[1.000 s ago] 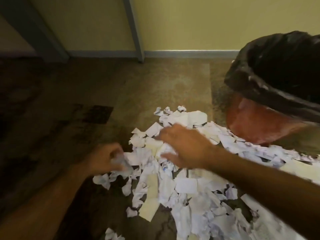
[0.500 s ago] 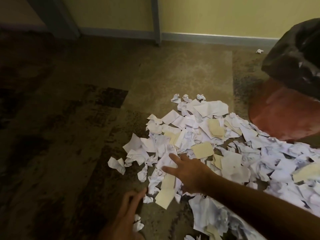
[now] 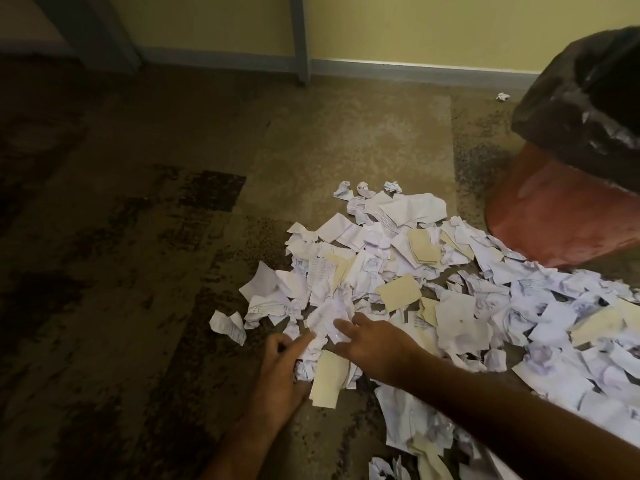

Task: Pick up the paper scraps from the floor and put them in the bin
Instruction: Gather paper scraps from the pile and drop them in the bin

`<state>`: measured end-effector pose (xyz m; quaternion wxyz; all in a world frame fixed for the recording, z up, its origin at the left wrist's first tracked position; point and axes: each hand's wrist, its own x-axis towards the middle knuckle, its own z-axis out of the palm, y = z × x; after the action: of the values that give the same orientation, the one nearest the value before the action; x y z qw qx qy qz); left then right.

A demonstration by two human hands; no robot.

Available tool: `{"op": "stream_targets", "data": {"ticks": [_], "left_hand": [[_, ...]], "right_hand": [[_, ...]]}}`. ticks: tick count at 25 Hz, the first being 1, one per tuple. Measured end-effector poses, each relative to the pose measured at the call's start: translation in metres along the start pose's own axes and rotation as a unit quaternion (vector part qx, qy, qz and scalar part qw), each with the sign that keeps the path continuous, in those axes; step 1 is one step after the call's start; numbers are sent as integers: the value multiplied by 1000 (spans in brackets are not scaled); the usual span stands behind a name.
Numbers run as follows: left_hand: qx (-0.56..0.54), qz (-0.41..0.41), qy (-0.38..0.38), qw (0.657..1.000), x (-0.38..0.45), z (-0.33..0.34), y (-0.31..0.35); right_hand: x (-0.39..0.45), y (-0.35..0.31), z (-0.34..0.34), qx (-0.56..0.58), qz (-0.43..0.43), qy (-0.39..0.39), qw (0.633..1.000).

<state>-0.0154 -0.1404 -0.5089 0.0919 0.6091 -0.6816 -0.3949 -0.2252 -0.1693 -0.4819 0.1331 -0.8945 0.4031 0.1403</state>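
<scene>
Head view. A pile of paper scraps (image 3: 398,271), white mixed with some cream pieces, lies spread on the mottled brown floor (image 3: 138,271). The pile runs from the middle of the view toward the right edge and down to the lower right. One stray scrap (image 3: 503,96) lies well apart, near the skirting board (image 3: 415,69) at the far wall.

The bin (image 3: 554,220) stands at the upper right, its orange wall just beside the pile's far right edge. A black bag (image 3: 581,98) lines its rim.

The left hand (image 3: 280,372) rests at the near left edge of the pile. Its index finger is extended onto the scraps, and the other fingers are curled. Whether it has hold of any paper cannot be told.

The right hand (image 3: 374,344) lies flat on the pile just beside the left, fingers spread and straight, pressing on white scraps and gripping nothing. A cream piece (image 3: 327,379) lies between the two hands.
</scene>
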Motion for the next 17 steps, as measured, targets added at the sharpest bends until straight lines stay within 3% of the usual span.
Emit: {"op": "stream_targets", "data": {"ticks": [5, 9, 13, 17], "left_hand": [[-26, -29, 24, 999, 5, -4, -3], [-48, -36, 54, 997, 3, -28, 6], [-89, 11, 104, 991, 7, -61, 45], [-152, 69, 125, 978, 14, -102, 120]], "right_hand": [[-7, 7, -13, 79, 65, -25, 994], [-27, 20, -33, 217, 114, 77, 966], [-63, 31, -65, 381, 142, 268, 873], [-116, 48, -127, 501, 208, 361, 759]]}}
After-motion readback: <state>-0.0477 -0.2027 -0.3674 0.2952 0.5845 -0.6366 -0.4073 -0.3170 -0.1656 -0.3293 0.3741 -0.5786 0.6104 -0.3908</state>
